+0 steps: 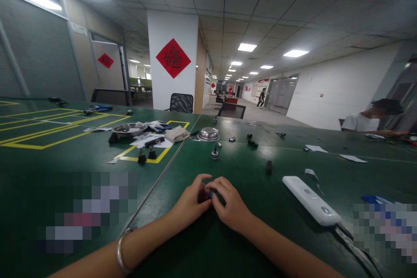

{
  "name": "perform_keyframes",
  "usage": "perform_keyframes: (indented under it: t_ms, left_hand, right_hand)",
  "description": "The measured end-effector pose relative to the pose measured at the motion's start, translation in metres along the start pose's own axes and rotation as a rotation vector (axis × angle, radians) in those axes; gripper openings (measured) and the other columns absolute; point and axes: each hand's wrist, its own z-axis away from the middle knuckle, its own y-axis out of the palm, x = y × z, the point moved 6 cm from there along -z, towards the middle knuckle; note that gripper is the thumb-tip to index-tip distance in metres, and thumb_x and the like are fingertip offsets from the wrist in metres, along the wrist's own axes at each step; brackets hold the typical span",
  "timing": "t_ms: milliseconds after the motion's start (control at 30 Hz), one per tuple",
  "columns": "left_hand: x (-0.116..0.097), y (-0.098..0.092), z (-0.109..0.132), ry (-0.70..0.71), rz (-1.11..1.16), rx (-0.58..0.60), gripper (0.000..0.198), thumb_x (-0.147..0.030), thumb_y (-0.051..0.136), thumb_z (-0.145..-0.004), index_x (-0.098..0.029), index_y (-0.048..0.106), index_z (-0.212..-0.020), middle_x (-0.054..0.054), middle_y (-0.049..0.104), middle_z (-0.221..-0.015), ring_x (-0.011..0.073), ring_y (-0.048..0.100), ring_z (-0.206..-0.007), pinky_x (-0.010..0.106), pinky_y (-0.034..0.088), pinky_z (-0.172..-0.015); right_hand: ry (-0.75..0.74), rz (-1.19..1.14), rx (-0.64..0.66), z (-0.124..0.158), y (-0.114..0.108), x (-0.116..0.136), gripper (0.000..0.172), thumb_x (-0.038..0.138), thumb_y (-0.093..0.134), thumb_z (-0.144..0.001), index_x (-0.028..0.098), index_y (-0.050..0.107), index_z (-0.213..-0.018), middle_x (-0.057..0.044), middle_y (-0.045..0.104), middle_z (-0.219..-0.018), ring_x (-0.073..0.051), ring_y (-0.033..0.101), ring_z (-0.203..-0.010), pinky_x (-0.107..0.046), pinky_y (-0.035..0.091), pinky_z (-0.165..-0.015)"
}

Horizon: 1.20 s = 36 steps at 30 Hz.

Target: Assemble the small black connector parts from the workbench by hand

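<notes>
My left hand (pixel 193 196) and my right hand (pixel 230 202) meet just above the green table (pixel 195 243), fingers curled inward and fingertips together. Pinched between them is a small dark piece with a bluish spot (pixel 211 193), mostly covered by the fingers; its kind cannot be made out. Beyond the hands stands a small metal part with a thin black tip (pixel 214 153). Further back lies a shiny round metal dome (pixel 209 134). To the right of it are small metal fittings (pixel 232 139) and black pieces (pixel 252 142).
A white elongated device marked 01 (pixel 311 200), with a cable, lies at right. Nearby is a black cylinder (pixel 269 167). At left are a metal dish (pixel 129 129), gloves (pixel 158 126), a beige cloth (pixel 177 134) and black-based pieces (pixel 141 157). A person (pixel 361 118) sits far right.
</notes>
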Motion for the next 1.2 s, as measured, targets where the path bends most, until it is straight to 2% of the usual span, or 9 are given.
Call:
perform_keyframes:
  t_ms: [167,300,467,533,700,933,1200]
  left_hand:
    - [0.004,0.001,-0.002,-0.013,-0.019,0.024,0.05,-0.021,0.057,-0.072,-0.017,0.043,-0.12,0.005,0.063,-0.096,0.0178,0.061,-0.084,0.03,0.049,-0.075]
    - [0.0,-0.001,-0.003,0.006,-0.022,0.017,0.047,-0.017,0.057,-0.07,-0.017,0.048,-0.116,0.006,0.063,-0.102,0.0182,0.06,-0.085,0.03,0.049,-0.077]
    - [-0.004,-0.001,-0.002,0.039,-0.055,0.025,0.036,-0.015,0.055,-0.072,-0.017,0.053,-0.108,0.004,0.063,-0.095,0.0177,0.06,-0.083,0.028,0.048,-0.075]
    - [-0.004,-0.001,-0.002,0.036,-0.065,0.037,0.034,-0.015,0.055,-0.071,-0.017,0.054,-0.105,0.003,0.063,-0.09,0.017,0.06,-0.081,0.027,0.048,-0.073]
    - [-0.004,-0.001,-0.001,0.027,-0.063,0.047,0.031,-0.019,0.057,-0.073,-0.017,0.052,-0.104,0.001,0.061,-0.085,0.0158,0.059,-0.078,0.027,0.047,-0.071]
    - [-0.002,0.0,0.0,0.018,-0.046,0.006,0.047,-0.02,0.057,-0.073,-0.018,0.04,-0.117,0.0,0.059,-0.082,0.0154,0.059,-0.076,0.029,0.048,-0.072]
    - [0.004,0.001,-0.001,0.04,-0.063,0.019,0.045,-0.017,0.054,-0.074,-0.018,0.038,-0.116,0.0,0.059,-0.083,0.0155,0.06,-0.078,0.028,0.047,-0.073]
  right_hand:
    - [0.006,-0.021,-0.027,0.001,0.0,-0.001,0.031,0.004,0.045,-0.077,0.021,0.059,-0.1,-0.004,0.056,-0.092,-0.017,0.053,-0.088,-0.03,0.044,-0.08]
    - [0.017,-0.012,-0.03,0.002,0.002,-0.002,0.027,0.004,0.048,-0.077,0.021,0.058,-0.095,-0.004,0.055,-0.091,-0.017,0.053,-0.089,-0.03,0.044,-0.08]
    - [0.126,-0.047,-0.046,0.004,0.002,-0.013,0.016,0.01,0.054,-0.078,0.02,0.057,-0.089,-0.002,0.052,-0.088,-0.015,0.053,-0.083,-0.028,0.044,-0.075]
    - [0.152,-0.036,-0.049,0.005,0.001,-0.016,0.017,0.012,0.057,-0.077,0.02,0.056,-0.092,-0.002,0.051,-0.089,-0.016,0.053,-0.083,-0.028,0.044,-0.075]
    - [0.118,0.012,-0.072,0.005,-0.002,-0.011,0.025,0.011,0.054,-0.077,0.02,0.055,-0.101,-0.004,0.052,-0.092,-0.017,0.052,-0.086,-0.03,0.043,-0.076]
    - [0.065,0.014,-0.065,0.002,-0.001,-0.009,0.021,0.008,0.05,-0.079,0.02,0.06,-0.093,-0.003,0.059,-0.088,-0.017,0.054,-0.085,-0.03,0.042,-0.078]
    - [0.092,-0.024,-0.081,0.001,-0.002,-0.01,0.02,0.009,0.056,-0.077,0.021,0.064,-0.092,-0.002,0.058,-0.082,-0.016,0.055,-0.078,-0.028,0.044,-0.071]
